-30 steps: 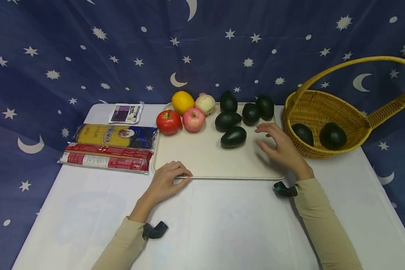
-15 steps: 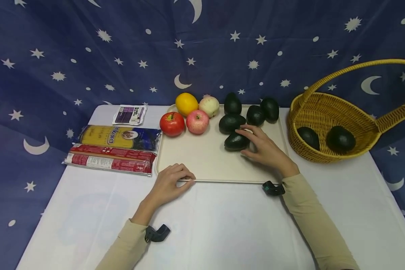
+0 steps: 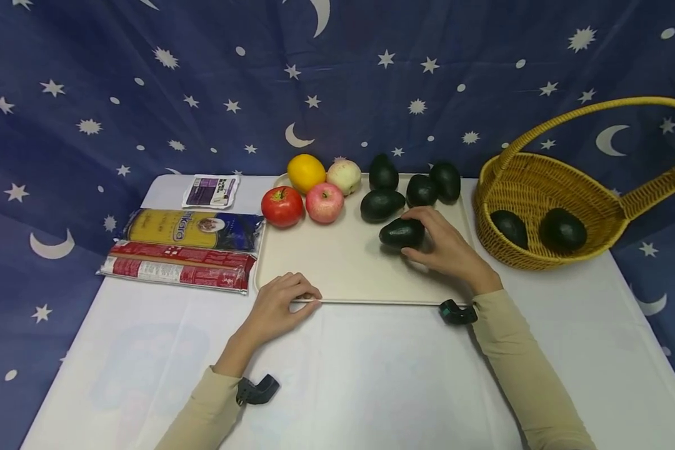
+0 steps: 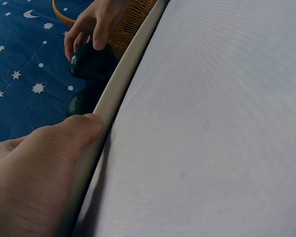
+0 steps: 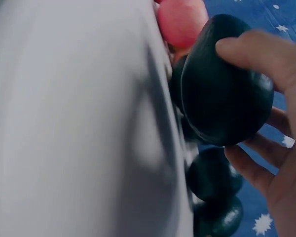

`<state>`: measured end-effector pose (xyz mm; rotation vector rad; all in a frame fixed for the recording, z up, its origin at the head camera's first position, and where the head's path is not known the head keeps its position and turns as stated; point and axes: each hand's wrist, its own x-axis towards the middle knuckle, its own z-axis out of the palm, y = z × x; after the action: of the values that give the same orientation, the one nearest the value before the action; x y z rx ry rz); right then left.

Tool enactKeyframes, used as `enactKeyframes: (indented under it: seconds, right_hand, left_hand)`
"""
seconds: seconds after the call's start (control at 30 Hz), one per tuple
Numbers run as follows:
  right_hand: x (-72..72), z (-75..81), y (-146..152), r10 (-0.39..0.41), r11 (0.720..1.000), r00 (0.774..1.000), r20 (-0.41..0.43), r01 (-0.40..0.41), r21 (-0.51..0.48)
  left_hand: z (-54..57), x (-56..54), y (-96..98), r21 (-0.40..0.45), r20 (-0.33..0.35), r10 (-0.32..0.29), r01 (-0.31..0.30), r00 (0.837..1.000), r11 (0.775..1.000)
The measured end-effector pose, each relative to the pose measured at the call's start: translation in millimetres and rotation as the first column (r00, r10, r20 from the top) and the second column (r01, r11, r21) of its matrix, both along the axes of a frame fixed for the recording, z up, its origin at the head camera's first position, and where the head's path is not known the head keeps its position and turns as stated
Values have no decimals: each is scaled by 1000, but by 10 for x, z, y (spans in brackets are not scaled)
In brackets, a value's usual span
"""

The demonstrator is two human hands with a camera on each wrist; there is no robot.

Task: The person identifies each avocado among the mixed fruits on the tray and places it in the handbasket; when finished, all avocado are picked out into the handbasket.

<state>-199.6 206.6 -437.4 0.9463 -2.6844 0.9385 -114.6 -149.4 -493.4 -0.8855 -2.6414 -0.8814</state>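
My right hand (image 3: 447, 247) grips a dark green avocado (image 3: 402, 233) between thumb and fingers, slightly above the cream tray (image 3: 337, 269). In the right wrist view the thumb presses on the held avocado (image 5: 227, 84), and fingertips show below it. My left hand (image 3: 284, 306) holds the tray's front rim near its left corner, fingers on the inner side and thumb along the rim. Behind the held fruit, several more avocados (image 3: 382, 205) lie on the tray. Two avocados (image 3: 562, 230) sit in the yellow wicker basket (image 3: 545, 259) to the right.
On the tray's left side are a tomato (image 3: 282, 207), a pink apple (image 3: 324, 202), a pale round fruit (image 3: 344, 176) and a yellow-orange fruit (image 3: 306, 173). Left of the tray lie a yellow-blue packet (image 3: 197, 229), red packets (image 3: 177, 265) and a small purple-white pouch (image 3: 210, 191). The basket's handle arches high.
My right hand has moved left from beside the basket, taken hold of the front avocado and lifted it slightly, shifting it right. The left hand has stayed at the tray's rim.
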Motion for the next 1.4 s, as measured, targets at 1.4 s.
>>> enactKeyframes:
  seconds: [1.4]
  right_hand:
    - [135,473,942,-447,790,885,-129,323,-521]
  left_hand:
    - [8,12,9,5,24,5,-5,1000,1000]
